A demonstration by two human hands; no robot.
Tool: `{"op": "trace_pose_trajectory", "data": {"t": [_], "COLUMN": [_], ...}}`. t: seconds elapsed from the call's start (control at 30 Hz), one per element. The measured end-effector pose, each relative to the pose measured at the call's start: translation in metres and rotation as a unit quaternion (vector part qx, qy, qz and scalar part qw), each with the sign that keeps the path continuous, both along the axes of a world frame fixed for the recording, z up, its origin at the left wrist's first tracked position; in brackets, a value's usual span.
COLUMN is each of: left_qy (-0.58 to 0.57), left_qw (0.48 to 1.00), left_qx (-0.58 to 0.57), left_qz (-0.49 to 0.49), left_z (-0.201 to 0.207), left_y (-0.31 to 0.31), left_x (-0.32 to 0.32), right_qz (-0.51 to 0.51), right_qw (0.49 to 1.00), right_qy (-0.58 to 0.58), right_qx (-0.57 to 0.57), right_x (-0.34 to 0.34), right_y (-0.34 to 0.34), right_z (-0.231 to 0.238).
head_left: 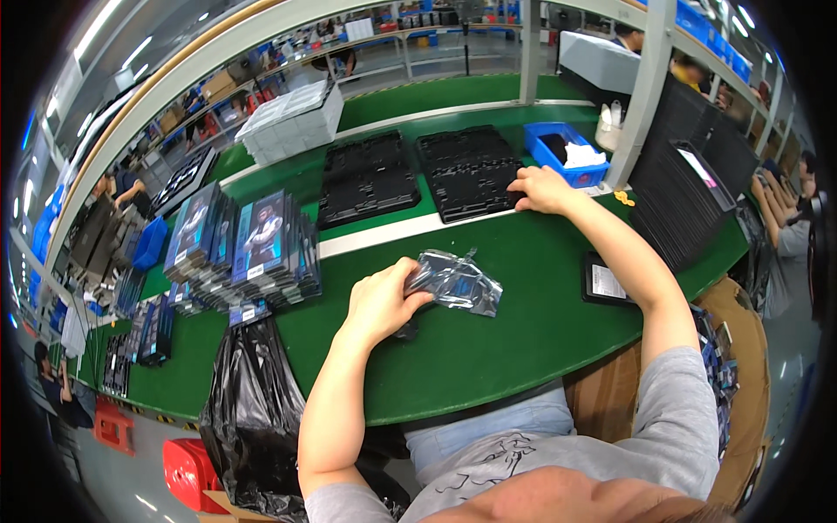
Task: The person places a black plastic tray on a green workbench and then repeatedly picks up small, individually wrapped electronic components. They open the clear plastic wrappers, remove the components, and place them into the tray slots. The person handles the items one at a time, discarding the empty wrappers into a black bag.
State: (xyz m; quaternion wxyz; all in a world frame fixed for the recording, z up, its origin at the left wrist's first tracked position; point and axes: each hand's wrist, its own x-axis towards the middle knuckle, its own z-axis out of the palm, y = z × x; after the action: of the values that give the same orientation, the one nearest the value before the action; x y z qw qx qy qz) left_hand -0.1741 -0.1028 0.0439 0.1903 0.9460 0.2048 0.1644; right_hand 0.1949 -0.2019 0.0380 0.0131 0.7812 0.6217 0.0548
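Crinkled clear plastic bag (458,282), with something dark showing through it, is pinched in my left hand (379,301) just above the green work surface. A small dark object (406,331) lies under that hand, mostly covered. My right hand (542,189) reaches out to the right black moulded tray (466,174), its bent fingers closed at the tray's right edge. Whether a small part is also between those fingers is hidden. A second black tray (368,179) lies to the left of it.
Stacked printed boxes (261,240) stand at the left, above a hanging black plastic bag (253,383). A blue bin (567,154) sits beyond my right hand, beside a metal post (641,96). Black trays (684,196) lean in a stack at right, near a flat black piece (604,281).
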Motion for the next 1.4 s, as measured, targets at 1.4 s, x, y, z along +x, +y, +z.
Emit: {"op": "trace_pose_trajectory", "data": {"t": [1.4], "left_qy": [-0.420], "left_qw": [0.899], "left_qx": [-0.126], "left_qz": [0.020], "left_z": [0.007], "left_y": [0.013], "left_x": [-0.041], "right_qz": [0.101], "right_qw": [0.990], "right_qy": [-0.057], "right_qx": [0.079], "right_x": [-0.022], "right_y": [-0.018], "right_z": [-0.044]}}
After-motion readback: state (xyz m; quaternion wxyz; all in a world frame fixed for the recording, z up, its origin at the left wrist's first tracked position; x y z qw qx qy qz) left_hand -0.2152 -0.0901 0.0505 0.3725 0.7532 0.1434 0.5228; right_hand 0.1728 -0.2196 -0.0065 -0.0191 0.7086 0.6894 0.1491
